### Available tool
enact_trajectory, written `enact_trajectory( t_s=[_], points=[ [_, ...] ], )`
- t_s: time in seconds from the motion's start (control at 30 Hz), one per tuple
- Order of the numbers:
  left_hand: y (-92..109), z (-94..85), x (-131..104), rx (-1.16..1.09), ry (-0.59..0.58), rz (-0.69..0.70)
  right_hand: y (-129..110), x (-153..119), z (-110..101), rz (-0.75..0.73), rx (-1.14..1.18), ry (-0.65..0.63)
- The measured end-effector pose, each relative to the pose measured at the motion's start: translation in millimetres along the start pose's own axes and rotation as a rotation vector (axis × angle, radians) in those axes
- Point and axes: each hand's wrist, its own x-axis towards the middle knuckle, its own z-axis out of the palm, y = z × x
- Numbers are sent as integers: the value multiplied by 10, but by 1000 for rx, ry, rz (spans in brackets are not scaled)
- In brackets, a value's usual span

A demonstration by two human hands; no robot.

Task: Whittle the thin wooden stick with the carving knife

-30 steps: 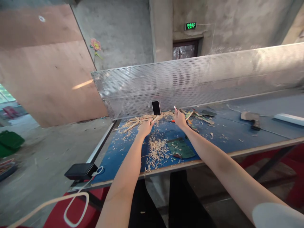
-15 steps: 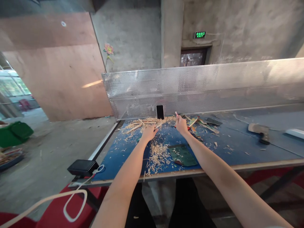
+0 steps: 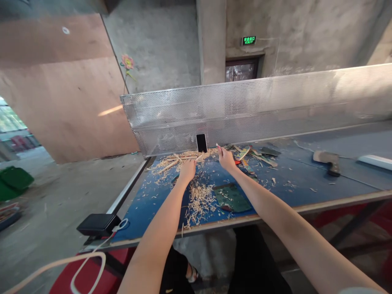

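Observation:
Among pale wood shavings (image 3: pixel 200 200) on the blue table, my left hand (image 3: pixel 187 169) is closed on a thin wooden strip (image 3: pixel 199 157) near the pile of strips. My right hand (image 3: pixel 226 158) is raised a little to the right, its fingers closed round a small thing with a pale tip, too small to name. Behind and between both hands a phone (image 3: pixel 201 143) leans upright against the perforated metal screen. A dark green sheet (image 3: pixel 232 197) with shavings on it lies nearer the table's front edge.
Coloured strips and scraps (image 3: pixel 257 157) lie right of my right hand. Farther right are a cleaver-like blade (image 3: pixel 327 160) and a white bar (image 3: pixel 376 161). A black box (image 3: pixel 98 224) with a white cable sits at the left front corner. The perforated screen (image 3: pixel 239 102) borders the back.
My left fingers have gone from spread to closed on a strip. My right hand remains raised and closed. The whole view has shifted slightly, moving the scene leftward.

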Motion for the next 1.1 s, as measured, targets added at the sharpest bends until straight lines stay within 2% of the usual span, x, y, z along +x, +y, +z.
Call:
enact_trajectory(
  t_s=[0.13, 0.33, 0.5, 0.63, 0.77, 0.93, 1.03, 1.1],
  points=[
    [76, -78, -1, -10, 0, -49, -74, -34, 47, 4, -14, -91],
    [239, -155, -18, 3, 29, -36, -346, -129, 107, -15, -100, -332],
    [273, -164, -27, -11, 19, 1, -602, -176, 140, 10, -202, -412],
    [275, -181, -35, -27, 16, -13, -679, -213, 107, -5, -232, -483],
    [254, -163, -20, -58, 2, -10, -674, -251, 95, -6, -276, -503],
    [173, -138, 2, -90, -13, 13, -600, -212, 231, 26, -307, -489],
    [139, -194, -14, -121, -11, 45, -395, -88, 249, 78, -266, -403],
    [146, -260, -29, -169, 25, 106, -187, 7, 173, 129, -270, -338]
  ],
)
